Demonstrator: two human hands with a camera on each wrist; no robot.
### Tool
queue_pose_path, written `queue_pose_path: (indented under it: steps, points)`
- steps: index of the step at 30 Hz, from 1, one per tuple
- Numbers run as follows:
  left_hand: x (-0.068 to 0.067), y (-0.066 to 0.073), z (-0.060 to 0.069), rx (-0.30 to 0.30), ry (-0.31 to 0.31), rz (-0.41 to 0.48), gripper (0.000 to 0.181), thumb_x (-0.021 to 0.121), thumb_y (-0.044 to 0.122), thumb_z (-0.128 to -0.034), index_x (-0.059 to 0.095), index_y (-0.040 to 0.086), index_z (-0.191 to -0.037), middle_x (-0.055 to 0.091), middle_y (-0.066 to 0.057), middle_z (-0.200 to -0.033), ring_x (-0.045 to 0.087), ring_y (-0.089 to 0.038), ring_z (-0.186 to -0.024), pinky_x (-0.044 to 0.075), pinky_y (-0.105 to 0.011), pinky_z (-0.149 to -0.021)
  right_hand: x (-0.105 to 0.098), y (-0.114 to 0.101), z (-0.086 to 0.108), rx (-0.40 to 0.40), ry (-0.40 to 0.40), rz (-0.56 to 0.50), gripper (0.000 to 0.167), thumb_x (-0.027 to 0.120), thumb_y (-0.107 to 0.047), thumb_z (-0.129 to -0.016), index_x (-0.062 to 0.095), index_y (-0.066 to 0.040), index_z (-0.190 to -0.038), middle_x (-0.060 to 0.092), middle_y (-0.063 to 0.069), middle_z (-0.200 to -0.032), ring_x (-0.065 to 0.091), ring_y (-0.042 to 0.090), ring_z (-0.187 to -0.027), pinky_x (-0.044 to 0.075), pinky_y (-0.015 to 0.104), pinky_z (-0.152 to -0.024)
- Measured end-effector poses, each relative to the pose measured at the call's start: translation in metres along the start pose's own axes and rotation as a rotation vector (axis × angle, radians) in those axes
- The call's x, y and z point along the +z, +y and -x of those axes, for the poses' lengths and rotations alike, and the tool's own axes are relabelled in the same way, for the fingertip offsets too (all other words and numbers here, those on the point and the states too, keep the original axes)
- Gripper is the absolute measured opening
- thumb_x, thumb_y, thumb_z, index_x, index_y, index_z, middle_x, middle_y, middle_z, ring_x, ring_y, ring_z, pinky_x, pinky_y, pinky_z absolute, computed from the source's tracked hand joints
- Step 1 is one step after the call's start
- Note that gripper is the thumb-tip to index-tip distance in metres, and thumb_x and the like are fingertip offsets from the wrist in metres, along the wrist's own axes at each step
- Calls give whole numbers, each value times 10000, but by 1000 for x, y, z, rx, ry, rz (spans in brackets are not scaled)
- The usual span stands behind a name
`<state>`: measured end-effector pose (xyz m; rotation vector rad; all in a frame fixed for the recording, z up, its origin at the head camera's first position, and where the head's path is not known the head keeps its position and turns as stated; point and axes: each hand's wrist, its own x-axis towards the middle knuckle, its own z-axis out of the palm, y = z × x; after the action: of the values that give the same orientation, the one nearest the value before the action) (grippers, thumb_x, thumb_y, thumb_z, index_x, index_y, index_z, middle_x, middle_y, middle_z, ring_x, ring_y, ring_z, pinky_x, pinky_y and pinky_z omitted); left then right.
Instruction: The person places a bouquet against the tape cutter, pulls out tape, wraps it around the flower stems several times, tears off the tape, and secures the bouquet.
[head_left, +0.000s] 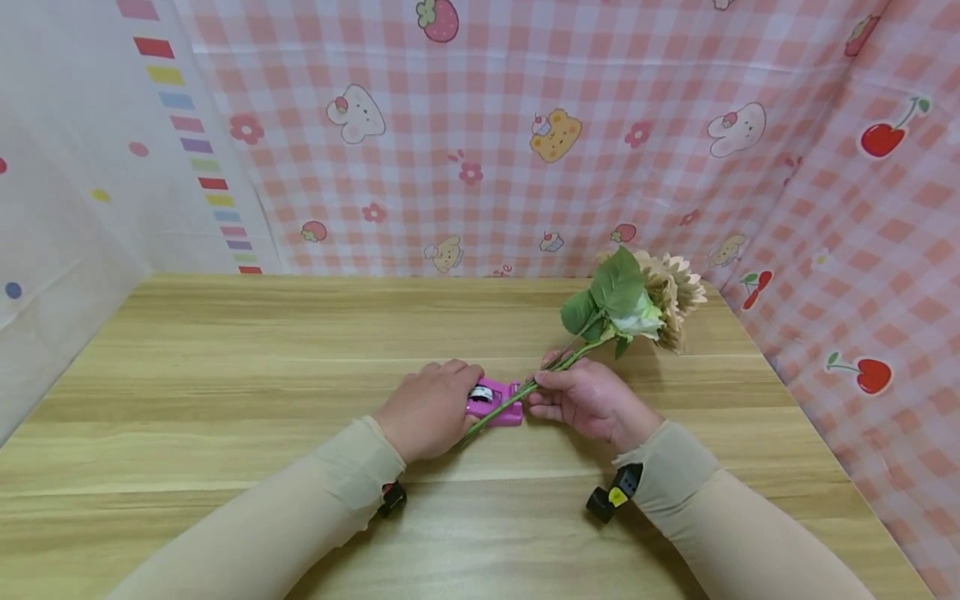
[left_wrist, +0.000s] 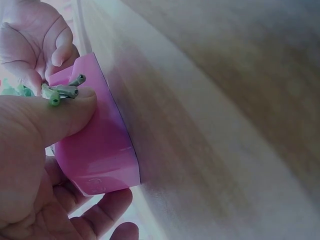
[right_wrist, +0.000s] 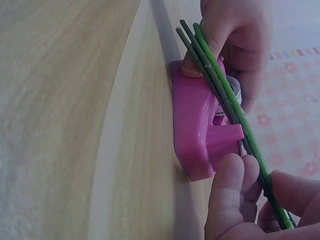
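Note:
My left hand (head_left: pixel 431 410) grips a pink tape dispenser (head_left: pixel 512 416) on the table, its thumb against the near side in the left wrist view. A tape roll (head_left: pixel 482 392) sits in the dispenser. Slanting across the dispenser's top are the green stems (right_wrist: pixel 232 92) of a small bunch of flowers. My right hand (head_left: pixel 588 402) pinches these stems between thumb and fingers, just right of the dispenser's cutting end. Beyond that hand spread green leaves (head_left: pixel 618 282), a whitish flower (head_left: pixel 639 321) and beige blossoms (head_left: pixel 678 292). The cut stem ends (left_wrist: pixel 67 91) lie by my left thumb.
A wood-grain table (head_left: pixel 247 358) lies under both hands. Behind it hangs a pink checked cloth (head_left: pixel 465 108) with cartoon prints; a similar cloth (head_left: pixel 885 267) lines the right side. White cloth (head_left: pixel 67 192) with coloured dots borders the left.

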<state>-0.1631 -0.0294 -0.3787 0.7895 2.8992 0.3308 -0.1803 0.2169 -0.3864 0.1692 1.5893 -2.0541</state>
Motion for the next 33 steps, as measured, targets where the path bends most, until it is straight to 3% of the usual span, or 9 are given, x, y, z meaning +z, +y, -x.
queue_pose_path:
  steps: [17,29,33]
  points:
    - [-3,2,0,-6,-1,4,582,699,352,-1012,534,115,-1517,594,-101,-1506,617,-361,-1290,547,-550,-1052,1,-1,1,-3,15,13,147,535,-3,-1063,507,-137,-1009,753,40,-810,730,150,-741,652,321,-795]
    - [-1,1,0,2,-1,7,578,693,345,-1014,532,104,-1515,599,-102,-1497,616,-361,-1288,547,-544,-1056,2,1,3,-54,-7,-76,164,498,56,-1055,505,-104,-1020,721,45,-875,757,167,-828,652,306,-839]
    - [-1,1,0,-3,-5,5,584,680,347,-1022,521,102,-1527,589,-100,-1510,612,-360,-1299,542,-546,-1065,1,2,2,-86,-21,-61,160,505,52,-1047,513,-107,-1033,739,25,-897,741,156,-812,642,287,-819]
